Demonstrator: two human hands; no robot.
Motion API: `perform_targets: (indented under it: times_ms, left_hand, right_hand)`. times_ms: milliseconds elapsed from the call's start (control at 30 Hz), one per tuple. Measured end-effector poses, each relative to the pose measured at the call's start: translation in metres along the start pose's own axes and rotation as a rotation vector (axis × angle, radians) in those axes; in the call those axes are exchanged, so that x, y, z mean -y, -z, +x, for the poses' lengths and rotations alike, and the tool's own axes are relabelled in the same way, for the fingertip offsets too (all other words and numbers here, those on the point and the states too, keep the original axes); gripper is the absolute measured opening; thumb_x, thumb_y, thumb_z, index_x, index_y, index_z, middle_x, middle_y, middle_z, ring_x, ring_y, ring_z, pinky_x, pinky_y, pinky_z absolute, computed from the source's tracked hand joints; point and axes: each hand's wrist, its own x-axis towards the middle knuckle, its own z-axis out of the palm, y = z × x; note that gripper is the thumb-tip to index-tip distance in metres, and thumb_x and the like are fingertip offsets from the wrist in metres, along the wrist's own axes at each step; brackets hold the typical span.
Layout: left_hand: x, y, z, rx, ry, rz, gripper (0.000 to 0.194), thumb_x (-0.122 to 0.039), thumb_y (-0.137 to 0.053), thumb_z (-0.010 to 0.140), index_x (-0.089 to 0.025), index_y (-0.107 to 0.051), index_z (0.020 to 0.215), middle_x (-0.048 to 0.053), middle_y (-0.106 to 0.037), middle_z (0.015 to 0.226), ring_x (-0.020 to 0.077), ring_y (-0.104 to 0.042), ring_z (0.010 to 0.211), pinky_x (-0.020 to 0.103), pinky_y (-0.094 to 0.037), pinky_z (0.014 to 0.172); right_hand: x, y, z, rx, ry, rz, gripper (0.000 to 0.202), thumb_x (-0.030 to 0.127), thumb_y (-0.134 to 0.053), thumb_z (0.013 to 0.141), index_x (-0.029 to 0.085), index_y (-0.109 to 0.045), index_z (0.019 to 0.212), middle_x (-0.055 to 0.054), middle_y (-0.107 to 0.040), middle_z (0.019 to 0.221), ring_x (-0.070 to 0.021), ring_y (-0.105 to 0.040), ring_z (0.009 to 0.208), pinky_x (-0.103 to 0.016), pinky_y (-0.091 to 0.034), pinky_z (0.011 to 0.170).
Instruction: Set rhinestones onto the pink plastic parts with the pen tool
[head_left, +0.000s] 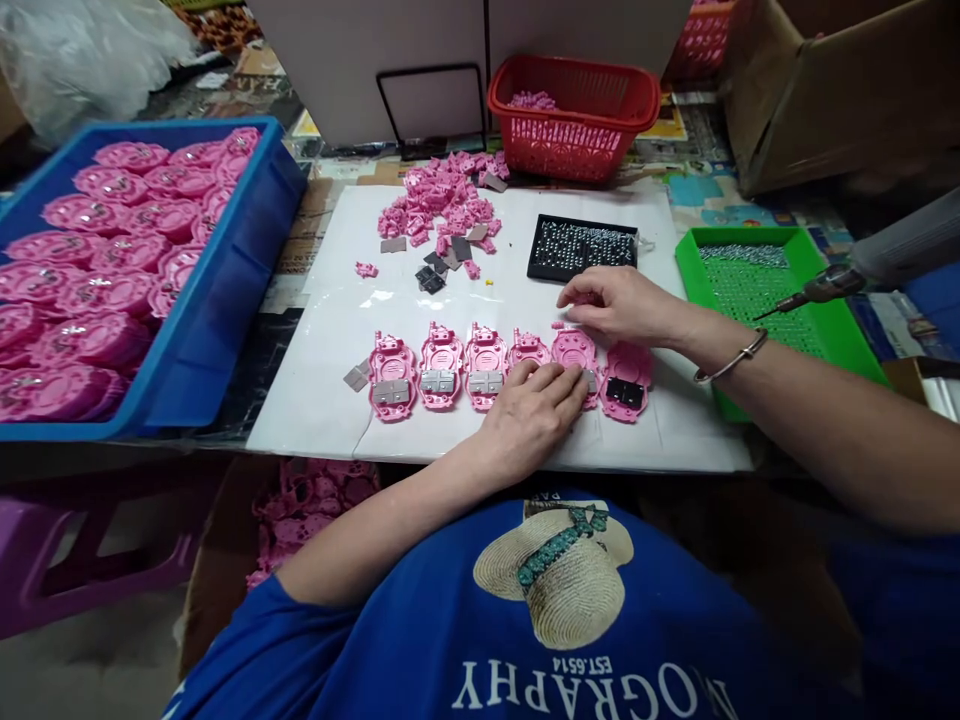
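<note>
A row of several pink plastic casings (pixel 439 355) lies across the white board, most with a grey plate (pixel 391 392) in the lower half. The rightmost casing (pixel 628 365) has a black plate (pixel 625 393). My left hand (pixel 534 412) rests flat over the fourth and fifth casings, fingers stretched out and partly covering them. Just above the fifth and sixth casings is my right hand (pixel 619 305), its fingers curled and the thumb near the index finger. Anything between those fingertips is too small to make out.
A black screw tray (pixel 534 262) and a pile of small pink parts (pixel 442 205) lie behind the row. A blue crate (pixel 247 235) of pink casings stands left, a red basket (pixel 574 140) behind. At right are a green tray (pixel 840 335) and a power screwdriver (pixel 832 283).
</note>
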Motion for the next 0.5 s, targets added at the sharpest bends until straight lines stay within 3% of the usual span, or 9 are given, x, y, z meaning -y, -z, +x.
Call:
perform_targets:
  times_ms: [133,500]
  left_hand:
    - [0.000,0.000,0.000,0.024,0.006,0.001,0.031,-0.017,-0.046,0.101,-0.012,-0.062,0.127,0.011,-0.066,0.134,0.0213,-0.061,0.110,0.039,-0.045,0.092]
    - [0.000,0.007,-0.004,-0.014,0.005,-0.019,0.030,-0.014,-0.048,0.099,-0.012,-0.063,0.125,0.007,-0.067,0.132,0.0208,-0.061,0.111,0.037,-0.045,0.092]
  right_hand:
    - [-0.007,0.001,0.004,0.047,0.117,-0.011,0.009,0.023,-0.071,0.085,0.022,-0.078,0.090,-0.005,-0.065,0.085,-0.0170,-0.059,0.076,-0.032,-0.045,0.074]
    - [-0.002,-0.001,0.016,0.180,0.234,-0.152,0.013,0.016,-0.060,0.088,0.016,-0.073,0.088,-0.009,-0.068,0.091,-0.0198,-0.060,0.082,-0.034,-0.046,0.079]
